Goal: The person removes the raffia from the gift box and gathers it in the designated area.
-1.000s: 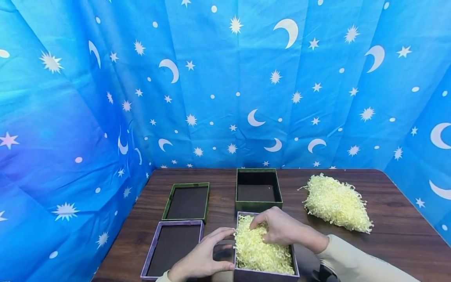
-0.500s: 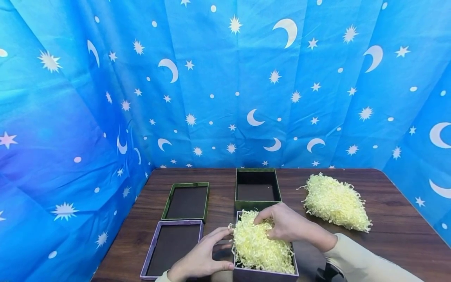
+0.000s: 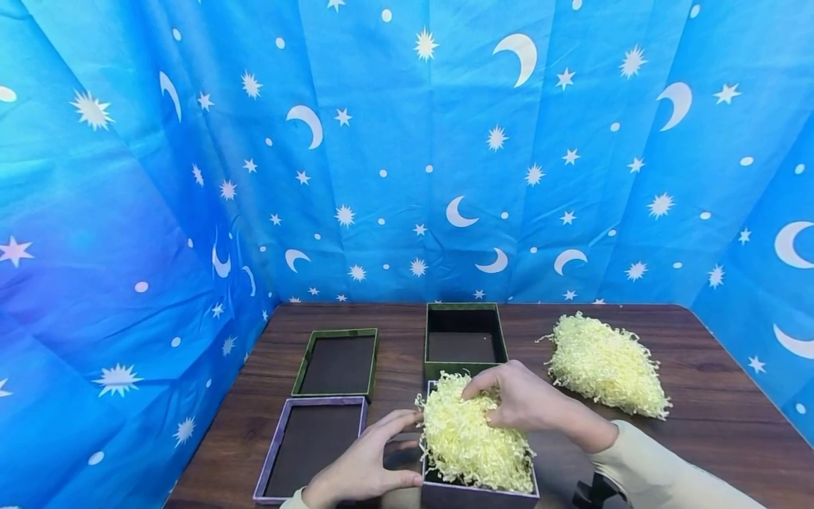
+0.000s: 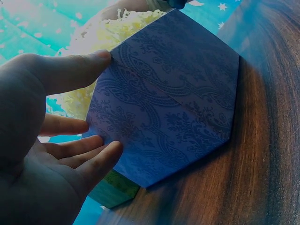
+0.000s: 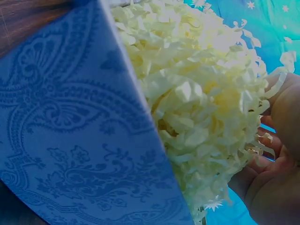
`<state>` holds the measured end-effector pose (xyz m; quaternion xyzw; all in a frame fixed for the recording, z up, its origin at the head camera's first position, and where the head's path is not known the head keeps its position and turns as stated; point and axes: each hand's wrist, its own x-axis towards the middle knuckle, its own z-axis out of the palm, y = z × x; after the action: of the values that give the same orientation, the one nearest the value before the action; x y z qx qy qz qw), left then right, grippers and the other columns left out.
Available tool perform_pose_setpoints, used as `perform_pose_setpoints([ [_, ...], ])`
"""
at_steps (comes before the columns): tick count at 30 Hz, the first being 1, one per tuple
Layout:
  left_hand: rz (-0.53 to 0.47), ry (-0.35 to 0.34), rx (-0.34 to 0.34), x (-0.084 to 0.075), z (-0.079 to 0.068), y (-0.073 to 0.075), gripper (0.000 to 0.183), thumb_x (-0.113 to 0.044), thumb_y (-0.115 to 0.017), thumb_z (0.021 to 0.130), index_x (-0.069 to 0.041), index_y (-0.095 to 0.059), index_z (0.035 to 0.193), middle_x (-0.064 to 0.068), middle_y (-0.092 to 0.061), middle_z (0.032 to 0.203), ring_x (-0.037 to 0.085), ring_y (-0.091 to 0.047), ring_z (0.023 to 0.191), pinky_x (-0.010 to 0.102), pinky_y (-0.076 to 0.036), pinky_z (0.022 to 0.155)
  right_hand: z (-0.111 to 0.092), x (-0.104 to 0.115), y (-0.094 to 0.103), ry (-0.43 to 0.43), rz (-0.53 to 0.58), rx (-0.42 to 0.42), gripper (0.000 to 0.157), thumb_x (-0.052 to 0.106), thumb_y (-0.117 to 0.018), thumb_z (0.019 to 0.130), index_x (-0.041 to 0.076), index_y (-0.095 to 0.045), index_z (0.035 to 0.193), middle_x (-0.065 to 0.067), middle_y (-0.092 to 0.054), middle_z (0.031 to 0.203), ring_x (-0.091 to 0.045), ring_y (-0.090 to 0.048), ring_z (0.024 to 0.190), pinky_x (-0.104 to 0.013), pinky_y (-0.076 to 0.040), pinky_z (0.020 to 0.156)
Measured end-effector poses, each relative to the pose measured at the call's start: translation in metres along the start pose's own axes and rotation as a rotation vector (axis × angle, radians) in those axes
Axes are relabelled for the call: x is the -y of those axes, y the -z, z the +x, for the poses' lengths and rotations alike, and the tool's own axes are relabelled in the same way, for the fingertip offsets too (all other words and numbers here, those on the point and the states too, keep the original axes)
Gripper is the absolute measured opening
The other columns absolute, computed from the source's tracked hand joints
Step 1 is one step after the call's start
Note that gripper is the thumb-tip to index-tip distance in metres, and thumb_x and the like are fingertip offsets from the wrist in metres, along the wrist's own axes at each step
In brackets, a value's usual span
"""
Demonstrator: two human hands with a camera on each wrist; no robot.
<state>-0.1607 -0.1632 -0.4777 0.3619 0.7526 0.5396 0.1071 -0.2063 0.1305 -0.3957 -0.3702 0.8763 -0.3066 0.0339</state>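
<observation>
A purple-edged box (image 3: pixel 478 498) stands at the table's front, heaped above its rim with pale yellow shredded paper (image 3: pixel 473 449). My right hand (image 3: pixel 524 399) grips the heap from above, thumb and fingers curled into the strands; some fingertips are hidden there. In the right wrist view the shredded paper (image 5: pixel 201 93) bulges out past the patterned box wall (image 5: pixel 79 122), and the right hand (image 5: pixel 276 164) lies at its far side. My left hand (image 3: pixel 369 463) touches the box's left side with fairly straight fingers. The left wrist view shows the left hand's thumb (image 4: pixel 75 70) at the box's rim.
Behind the box stands an open green box (image 3: pixel 467 369) with a dark inside. A green lid (image 3: pixel 335 364) and a purple lid (image 3: pixel 314 452) lie at the left, hollow side up. Another pile of shredded paper (image 3: pixel 607 367) lies at the right. A blue star-patterned cloth (image 3: pixel 394 141) hangs behind.
My right hand has risen slightly and shifted right, pulling the shredded paper up, so the heap stands higher above the rim. My left hand stays at the box's side.
</observation>
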Motion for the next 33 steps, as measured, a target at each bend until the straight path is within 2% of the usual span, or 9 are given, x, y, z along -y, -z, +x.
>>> perform_pose_setpoints([
  [2, -0.005, 0.007, 0.001, 0.0, 0.0, 0.0, 0.073, -0.021, -0.077, 0.084, -0.006, -0.039, 0.145, 0.015, -0.04, 0.143, 0.032, -0.046, 0.131, 0.033, -0.05, 0.1, -0.001, 0.001, 0.001, -0.004, -0.011, -0.018, 0.049, -0.008, -0.068, 0.064, 0.022, -0.076, 0.101, 0.007, -0.074, 0.103, -0.017, -0.068, 0.1, -0.03, -0.058, 0.081],
  [5, 0.007, -0.003, 0.0, 0.0, 0.0, 0.0, 0.075, -0.02, -0.078, 0.084, 0.0, -0.038, 0.144, 0.017, -0.04, 0.143, 0.033, -0.049, 0.128, 0.034, -0.051, 0.1, -0.003, 0.001, 0.004, -0.017, -0.017, -0.038, 0.05, -0.008, -0.067, 0.063, 0.024, -0.075, 0.101, 0.008, -0.073, 0.104, -0.018, -0.068, 0.102, -0.033, -0.058, 0.083],
  [9, 0.025, -0.015, 0.001, 0.0, 0.001, 0.001, 0.077, -0.018, -0.078, 0.083, 0.009, -0.036, 0.142, 0.021, -0.039, 0.143, 0.029, -0.05, 0.127, 0.034, -0.051, 0.1, -0.004, 0.003, 0.008, -0.021, -0.009, -0.047, 0.051, -0.008, -0.067, 0.063, 0.023, -0.075, 0.102, 0.007, -0.073, 0.104, -0.019, -0.068, 0.102, -0.035, -0.058, 0.085],
  [13, 0.014, -0.009, 0.007, 0.0, 0.0, 0.001, 0.076, -0.02, -0.077, 0.084, 0.002, -0.036, 0.145, 0.02, -0.039, 0.144, 0.027, -0.048, 0.129, 0.034, -0.051, 0.1, -0.005, 0.006, 0.013, -0.04, -0.006, -0.05, 0.05, -0.008, -0.068, 0.064, 0.022, -0.075, 0.104, 0.006, -0.073, 0.105, -0.018, -0.068, 0.1, -0.033, -0.058, 0.084],
  [19, -0.019, 0.008, 0.011, 0.001, -0.001, 0.001, 0.076, -0.022, -0.077, 0.084, -0.007, -0.037, 0.147, 0.013, -0.039, 0.145, 0.031, -0.044, 0.133, 0.034, -0.05, 0.101, -0.008, 0.011, 0.022, -0.045, -0.019, -0.066, 0.052, -0.009, -0.068, 0.063, 0.022, -0.074, 0.105, 0.003, -0.073, 0.108, -0.024, -0.067, 0.104, -0.04, -0.058, 0.087],
  [23, -0.003, -0.011, 0.01, 0.002, -0.001, 0.001, 0.075, -0.021, -0.077, 0.085, -0.005, -0.037, 0.146, 0.015, -0.039, 0.144, 0.034, -0.045, 0.132, 0.034, -0.05, 0.101, -0.012, 0.012, 0.028, -0.032, -0.027, -0.087, 0.054, -0.01, -0.067, 0.062, 0.022, -0.074, 0.104, 0.003, -0.073, 0.108, -0.024, -0.067, 0.104, -0.037, -0.058, 0.085],
  [26, 0.003, -0.013, 0.009, 0.003, -0.001, 0.0, 0.075, -0.021, -0.077, 0.085, -0.007, -0.037, 0.146, 0.014, -0.04, 0.144, 0.027, -0.046, 0.132, 0.034, -0.05, 0.101, -0.016, 0.014, 0.034, -0.033, -0.013, -0.1, 0.054, -0.01, -0.066, 0.062, 0.022, -0.074, 0.104, 0.003, -0.073, 0.107, -0.022, -0.067, 0.101, -0.03, -0.057, 0.08],
  [30, -0.046, -0.003, 0.017, 0.003, -0.001, 0.0, 0.076, -0.018, -0.077, 0.085, -0.006, -0.035, 0.147, 0.014, -0.039, 0.146, 0.022, -0.043, 0.134, 0.035, -0.048, 0.103, -0.021, 0.015, 0.041, -0.045, -0.008, -0.116, 0.053, -0.009, -0.066, 0.062, 0.021, -0.074, 0.105, 0.002, -0.072, 0.108, -0.02, -0.066, 0.102, -0.028, -0.055, 0.081],
  [33, -0.07, -0.011, 0.025, 0.002, 0.0, 0.001, 0.077, -0.016, -0.077, 0.085, -0.002, -0.034, 0.147, 0.017, -0.038, 0.146, 0.025, -0.043, 0.134, 0.037, -0.047, 0.104, -0.024, 0.015, 0.045, -0.062, -0.005, -0.132, 0.053, -0.009, -0.066, 0.062, 0.019, -0.074, 0.106, 0.0, -0.072, 0.109, -0.015, -0.066, 0.097, -0.026, -0.056, 0.078],
])
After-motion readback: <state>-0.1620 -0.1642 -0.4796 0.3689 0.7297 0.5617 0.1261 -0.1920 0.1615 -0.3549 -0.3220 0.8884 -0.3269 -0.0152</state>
